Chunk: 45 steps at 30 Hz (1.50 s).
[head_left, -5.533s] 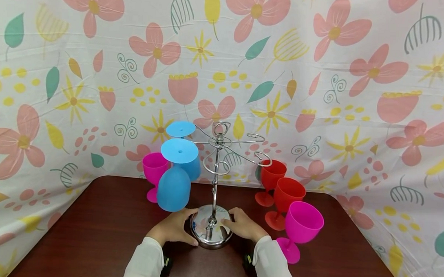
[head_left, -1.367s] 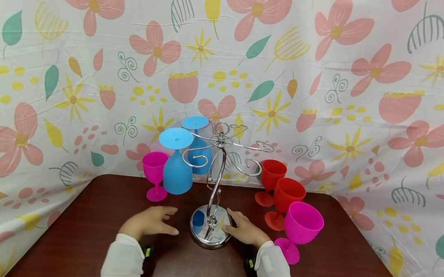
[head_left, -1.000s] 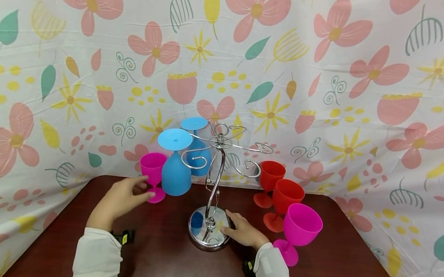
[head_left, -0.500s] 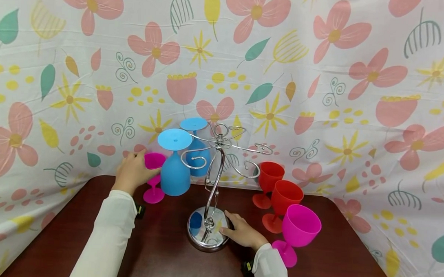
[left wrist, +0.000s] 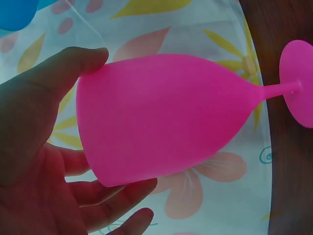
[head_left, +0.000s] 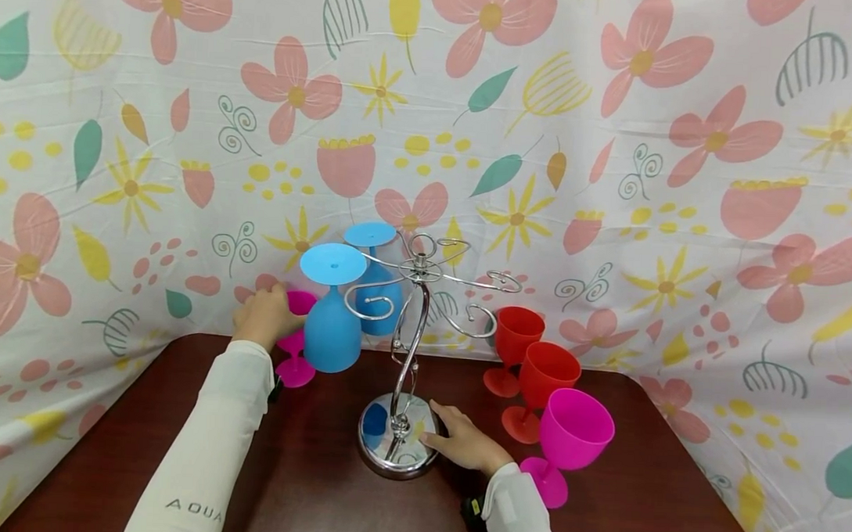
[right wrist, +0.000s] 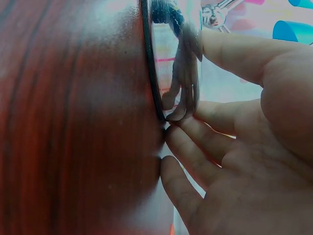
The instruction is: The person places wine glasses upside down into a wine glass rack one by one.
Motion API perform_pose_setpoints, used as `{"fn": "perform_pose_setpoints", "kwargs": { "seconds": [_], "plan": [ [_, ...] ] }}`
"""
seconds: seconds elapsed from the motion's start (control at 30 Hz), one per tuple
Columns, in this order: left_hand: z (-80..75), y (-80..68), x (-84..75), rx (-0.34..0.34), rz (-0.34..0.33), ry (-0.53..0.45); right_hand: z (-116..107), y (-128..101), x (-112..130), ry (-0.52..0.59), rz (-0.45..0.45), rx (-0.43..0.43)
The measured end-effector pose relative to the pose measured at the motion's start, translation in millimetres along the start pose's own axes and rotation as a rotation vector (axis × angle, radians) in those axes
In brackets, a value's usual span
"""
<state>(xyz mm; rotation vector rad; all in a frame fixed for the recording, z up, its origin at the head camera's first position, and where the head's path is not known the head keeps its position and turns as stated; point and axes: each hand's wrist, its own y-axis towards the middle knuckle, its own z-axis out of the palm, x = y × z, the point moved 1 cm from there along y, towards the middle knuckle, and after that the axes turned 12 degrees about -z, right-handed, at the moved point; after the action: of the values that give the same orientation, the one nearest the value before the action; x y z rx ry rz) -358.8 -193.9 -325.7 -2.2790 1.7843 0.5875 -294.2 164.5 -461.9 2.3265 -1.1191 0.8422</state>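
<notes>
At the back left, my left hand (head_left: 262, 317) grips the upright pink goblet (head_left: 296, 373) by its bowl. In the left wrist view, the thumb lies on one side of the pink bowl (left wrist: 166, 117) near the rim, and fingers are on the other side. My right hand (head_left: 467, 442) holds the round chrome base of the goblet rack (head_left: 399, 462), thumb over the top and fingers at the edge. Two blue goblets (head_left: 333, 329) hang upside down from the rack's left wire arms. The other wire arms are bare.
Two red goblets (head_left: 551, 372) and another pink goblet (head_left: 577, 429) stand upright in a row on the right of the dark wood table (head_left: 643, 493). A flowered cloth (head_left: 432, 102) hangs close behind the table.
The rack has turned, shifting its arms and the blue goblets. My left hand has left the base and moved back left to the pink goblet. My right hand has stayed on the base.
</notes>
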Motion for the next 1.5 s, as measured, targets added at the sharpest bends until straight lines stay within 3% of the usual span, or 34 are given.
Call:
{"fn": "perform_pose_setpoints", "kwargs": {
  "seconds": [0.3,0.57,1.07,1.5],
  "plan": [
    [-3.6,-1.3,0.5,-0.001,0.002,-0.040,-2.7,1.9,1.3,0.020,0.018,0.002],
    [-13.3,-16.7,11.5,0.036,0.022,-0.082,-2.7,2.1,2.6,0.018,0.016,0.006],
    [-31.3,-74.9,43.0,0.142,0.061,-0.101,-2.2,0.0,1.4,0.018,0.017,-0.004],
    [-38.1,-129.0,61.9,0.097,0.159,-0.161,0.5,-0.4,-2.1,0.021,0.008,-0.003]
  ]
}}
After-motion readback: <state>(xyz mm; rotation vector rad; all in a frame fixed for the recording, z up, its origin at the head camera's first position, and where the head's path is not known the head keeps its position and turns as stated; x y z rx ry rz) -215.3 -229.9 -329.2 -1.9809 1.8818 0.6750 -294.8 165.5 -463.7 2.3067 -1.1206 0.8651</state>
